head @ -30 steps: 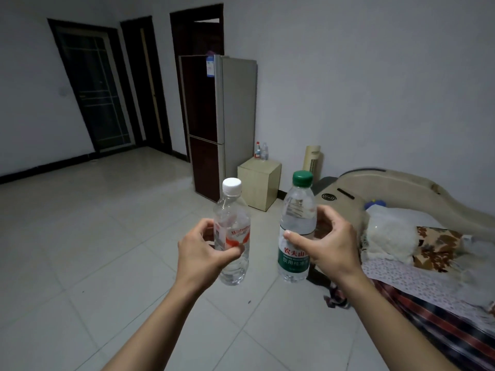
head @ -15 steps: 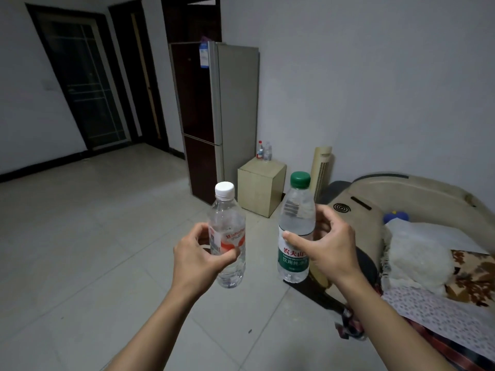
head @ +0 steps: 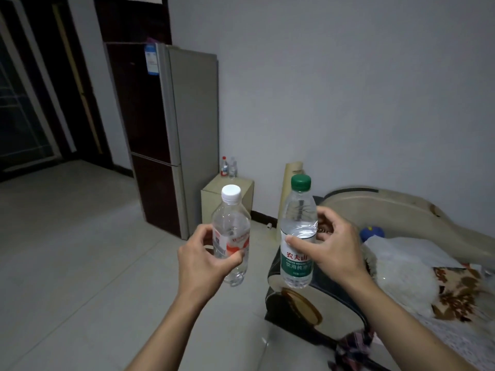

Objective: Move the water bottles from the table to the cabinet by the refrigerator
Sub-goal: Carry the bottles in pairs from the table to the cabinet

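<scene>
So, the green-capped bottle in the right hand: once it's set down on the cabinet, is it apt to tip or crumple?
The green-capped bottle looks mostly full, so probably fairly heavy and steady upright. Its clear walls look thin, so the right hand could likely dent them. It is tall and narrow, so a sideways knock on the cabinet might topple it.

Cabinet-top bottles (head: 228, 167) too small.

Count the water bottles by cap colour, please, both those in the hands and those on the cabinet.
White cap: 1, clear plastic bottle with red-and-white label, in the left hand.
Green cap: 1, clear plastic bottle with green label, in the right hand.
Red cap: 1, small bottle on the beige cabinet.
Cap colour unclear: 1, small bottle beside it.
Total: 4
</scene>
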A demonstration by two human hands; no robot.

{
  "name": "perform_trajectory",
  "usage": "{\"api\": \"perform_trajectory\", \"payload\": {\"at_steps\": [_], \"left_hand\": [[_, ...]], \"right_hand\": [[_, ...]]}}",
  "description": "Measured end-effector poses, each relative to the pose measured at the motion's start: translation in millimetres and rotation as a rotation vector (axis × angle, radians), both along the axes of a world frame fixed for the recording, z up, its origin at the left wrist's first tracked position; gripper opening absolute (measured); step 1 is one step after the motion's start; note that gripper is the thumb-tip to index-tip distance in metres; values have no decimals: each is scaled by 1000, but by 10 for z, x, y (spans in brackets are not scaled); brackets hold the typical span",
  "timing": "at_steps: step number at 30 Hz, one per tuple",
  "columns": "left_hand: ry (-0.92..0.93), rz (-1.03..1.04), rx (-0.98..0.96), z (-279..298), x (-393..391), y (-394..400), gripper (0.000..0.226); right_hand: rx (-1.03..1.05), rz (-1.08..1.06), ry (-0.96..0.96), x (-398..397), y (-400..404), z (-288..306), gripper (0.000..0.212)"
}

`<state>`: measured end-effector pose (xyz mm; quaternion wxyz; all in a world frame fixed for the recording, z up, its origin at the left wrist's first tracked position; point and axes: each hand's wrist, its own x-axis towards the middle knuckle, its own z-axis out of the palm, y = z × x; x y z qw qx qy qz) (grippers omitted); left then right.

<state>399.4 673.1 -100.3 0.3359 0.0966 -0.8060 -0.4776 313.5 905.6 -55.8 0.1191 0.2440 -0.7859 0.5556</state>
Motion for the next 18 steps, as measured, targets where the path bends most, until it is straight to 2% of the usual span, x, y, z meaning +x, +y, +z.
{"api": "perform_trajectory", "payload": {"at_steps": [6, 13, 18], "left_hand": [[-39, -2, -25, -118, -822, -410, 48], [-99, -22, -65, -143, -2083, -722, 49], [-110, 1, -69, -53, -2878, -960, 50]], "right_hand": [[6, -20, -33, -851, -277, -101, 59], [-92, -12, -117, -2177, -601, -297, 62], [-121, -14, -150, -3085, -835, -215, 64]]}}
